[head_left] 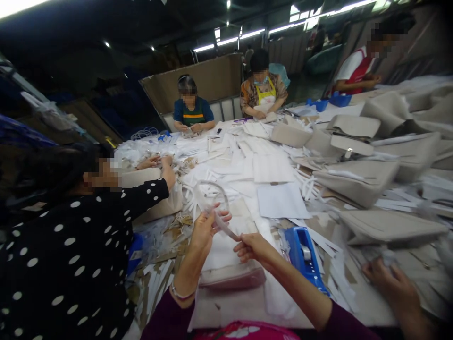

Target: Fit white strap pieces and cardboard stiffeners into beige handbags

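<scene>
Between my hands runs a pale grey bag strap (225,228), its far part looping up above the table. My left hand (204,230) is closed around the strap, thumb and fingers near its middle. With a pinch of the fingertips, my right hand (252,247) holds the strap's near end. Motion blurs the strap slightly, and I cannot tell whether a clear wrapping covers it. Below my hands, close to my body, lies a beige bag (231,278) on white sheets.
A blue tape dispenser (305,257) stands right of my forearm. Several beige bags (357,182) are piled at the right. A co-worker in a dotted top (71,255) reaches in from the left; another person's hand (392,281) is at lower right. White sheets (272,167) spread ahead.
</scene>
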Demonstrator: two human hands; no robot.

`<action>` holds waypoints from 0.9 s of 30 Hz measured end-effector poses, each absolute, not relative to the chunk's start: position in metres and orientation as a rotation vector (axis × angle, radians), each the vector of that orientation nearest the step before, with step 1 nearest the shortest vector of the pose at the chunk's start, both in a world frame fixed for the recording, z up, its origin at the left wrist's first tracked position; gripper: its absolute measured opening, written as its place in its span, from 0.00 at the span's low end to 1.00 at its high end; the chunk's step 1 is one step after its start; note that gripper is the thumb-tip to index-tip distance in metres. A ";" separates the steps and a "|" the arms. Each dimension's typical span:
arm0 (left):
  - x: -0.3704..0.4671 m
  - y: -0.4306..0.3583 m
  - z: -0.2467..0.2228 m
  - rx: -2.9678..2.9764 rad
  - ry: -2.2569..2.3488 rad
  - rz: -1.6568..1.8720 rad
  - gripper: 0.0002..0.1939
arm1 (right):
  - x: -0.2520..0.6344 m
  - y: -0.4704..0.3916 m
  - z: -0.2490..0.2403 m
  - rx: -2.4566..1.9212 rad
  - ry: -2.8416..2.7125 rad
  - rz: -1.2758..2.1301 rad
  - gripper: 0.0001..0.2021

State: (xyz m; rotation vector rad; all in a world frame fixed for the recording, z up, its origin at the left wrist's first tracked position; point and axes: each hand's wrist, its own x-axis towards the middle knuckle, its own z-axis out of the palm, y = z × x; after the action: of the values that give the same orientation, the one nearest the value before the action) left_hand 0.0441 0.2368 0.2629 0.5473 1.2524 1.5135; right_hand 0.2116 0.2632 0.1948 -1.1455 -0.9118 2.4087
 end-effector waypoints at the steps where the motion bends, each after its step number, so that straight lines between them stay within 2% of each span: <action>1: 0.046 0.235 0.265 0.545 1.235 1.504 0.26 | 0.208 0.267 0.194 -1.132 -0.870 2.442 0.15; 5: 0.051 0.227 0.269 0.538 1.149 1.472 0.27 | 0.192 0.283 0.190 -1.111 -0.772 2.594 0.17; 9: 0.050 0.218 0.266 0.528 1.149 1.444 0.25 | 0.175 0.292 0.190 -1.161 -0.869 2.530 0.04; 11: 0.046 0.216 0.261 0.511 1.197 1.444 0.21 | 0.170 0.294 0.193 -1.150 -1.025 2.380 0.03; 16: 0.032 0.212 0.248 0.473 1.389 1.396 0.18 | 0.171 0.293 0.205 -0.951 -1.617 1.905 0.11; 20: 0.033 0.211 0.247 0.443 1.363 1.378 0.18 | 0.179 0.294 0.212 -0.709 -2.096 1.347 0.11; 23: 0.038 0.212 0.250 0.411 1.303 1.339 0.20 | 0.184 0.295 0.217 -0.552 -2.311 0.954 0.11; 27: 0.041 0.211 0.249 0.418 1.213 1.304 0.20 | 0.186 0.297 0.219 -0.437 -2.420 0.673 0.09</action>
State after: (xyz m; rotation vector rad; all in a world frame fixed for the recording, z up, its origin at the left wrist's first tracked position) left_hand 0.0409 0.2109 0.2492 0.4181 1.2131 1.3037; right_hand 0.1861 0.2972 0.2188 -0.4371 -2.4202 0.6730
